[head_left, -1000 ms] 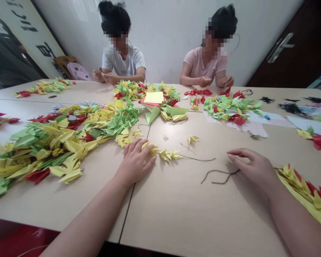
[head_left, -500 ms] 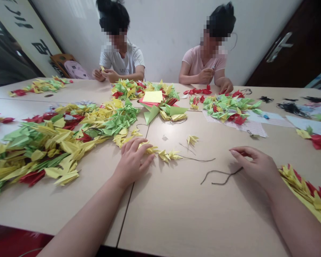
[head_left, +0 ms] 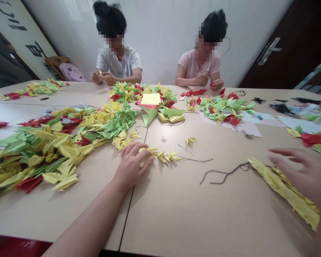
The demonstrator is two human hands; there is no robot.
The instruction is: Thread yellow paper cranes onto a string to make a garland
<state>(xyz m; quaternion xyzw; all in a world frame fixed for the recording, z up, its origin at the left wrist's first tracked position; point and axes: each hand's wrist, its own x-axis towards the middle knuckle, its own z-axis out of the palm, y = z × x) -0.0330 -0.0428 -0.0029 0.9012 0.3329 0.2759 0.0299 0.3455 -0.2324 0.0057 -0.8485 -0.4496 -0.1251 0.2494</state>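
Fingers of the left hand (head_left: 132, 166) lie loosely bent and unclenched over a yellow folded-paper chain (head_left: 164, 157) on the pale table (head_left: 176, 214), the thumb at its near side. Those of the right hand (head_left: 307, 171), parted and blurred, reach across a yellow paper strip (head_left: 286, 185) at right; whether they grip it cannot be told. Half a second earlier the right hand was beside the dark thread ends (head_left: 227, 174); it is now farther right, and the strip shows at its fingers. The shift leaves the thread lying free and, it appears, turns the handling to the strip while the chain stays under the left hand. A single yellow piece (head_left: 190, 141) sits beyond the chain. Across the table, a co-worker's white shirt (head_left: 127, 66) bears small lettering, too blurred to read in full. Dark characters mark a tilted panel (head_left: 18, 14) at upper left, cut off and not safely legible; no brand can be made out.
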